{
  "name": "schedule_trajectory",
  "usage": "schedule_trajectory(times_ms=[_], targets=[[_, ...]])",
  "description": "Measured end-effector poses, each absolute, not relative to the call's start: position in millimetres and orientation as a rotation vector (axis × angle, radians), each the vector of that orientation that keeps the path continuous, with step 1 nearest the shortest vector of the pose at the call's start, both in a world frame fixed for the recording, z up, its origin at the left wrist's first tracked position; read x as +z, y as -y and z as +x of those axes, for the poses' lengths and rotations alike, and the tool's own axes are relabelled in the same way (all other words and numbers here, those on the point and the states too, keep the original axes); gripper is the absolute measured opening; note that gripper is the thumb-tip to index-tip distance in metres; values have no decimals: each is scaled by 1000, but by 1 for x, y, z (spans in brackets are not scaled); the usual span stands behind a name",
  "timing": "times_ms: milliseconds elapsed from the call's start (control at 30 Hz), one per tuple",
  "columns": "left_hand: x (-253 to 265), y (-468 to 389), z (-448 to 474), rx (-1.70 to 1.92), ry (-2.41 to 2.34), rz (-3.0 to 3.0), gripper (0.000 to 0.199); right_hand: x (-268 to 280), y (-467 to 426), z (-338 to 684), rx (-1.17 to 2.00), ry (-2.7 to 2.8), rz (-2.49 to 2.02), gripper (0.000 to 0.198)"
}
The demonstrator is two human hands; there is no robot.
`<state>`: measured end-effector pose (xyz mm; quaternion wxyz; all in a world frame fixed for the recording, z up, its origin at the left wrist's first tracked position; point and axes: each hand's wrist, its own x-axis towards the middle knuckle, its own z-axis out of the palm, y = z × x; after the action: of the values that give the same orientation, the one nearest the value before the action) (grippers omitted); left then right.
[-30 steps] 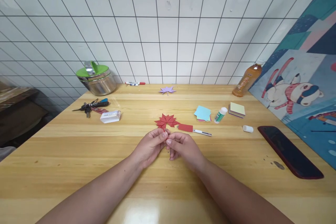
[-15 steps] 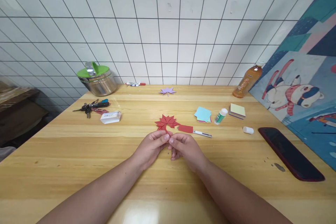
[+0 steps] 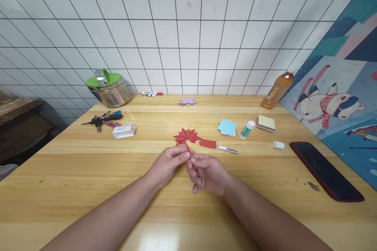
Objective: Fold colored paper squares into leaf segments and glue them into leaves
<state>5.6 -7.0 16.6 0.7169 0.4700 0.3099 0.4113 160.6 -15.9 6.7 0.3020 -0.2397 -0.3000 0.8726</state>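
Red ppr strip (image 3: 187, 148) in pinch of both hands (image 3: 169, 162) (image 3: 210, 172), nr red ppr leaf (image 3: 186, 135)

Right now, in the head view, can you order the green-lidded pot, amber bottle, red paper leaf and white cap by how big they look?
Largest to smallest, as they look there:
1. Green-lidded pot
2. Amber bottle
3. Red paper leaf
4. White cap

The red leaf (image 3: 191, 135) and card (image 3: 207, 143) are blocking forward passage. Worktop (image 3: 88, 168) is lying open left of the left hand (image 3: 168, 163).
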Motion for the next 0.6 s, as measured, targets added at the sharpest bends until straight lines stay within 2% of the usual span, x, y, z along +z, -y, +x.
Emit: schedule_trajectory(times_ms=[100, 300, 600], targets=[[15, 6, 4, 956, -745, 1059, 15, 8, 16, 162, 2341, 771, -630, 18], [10, 1, 4, 1105, -939, 1124, 13, 10, 19, 153, 1796, 981, -985, 30], [11, 7, 9, 1086, -923, 1106, 19, 8, 22, 145, 1694, 1101, -1019, 30]])
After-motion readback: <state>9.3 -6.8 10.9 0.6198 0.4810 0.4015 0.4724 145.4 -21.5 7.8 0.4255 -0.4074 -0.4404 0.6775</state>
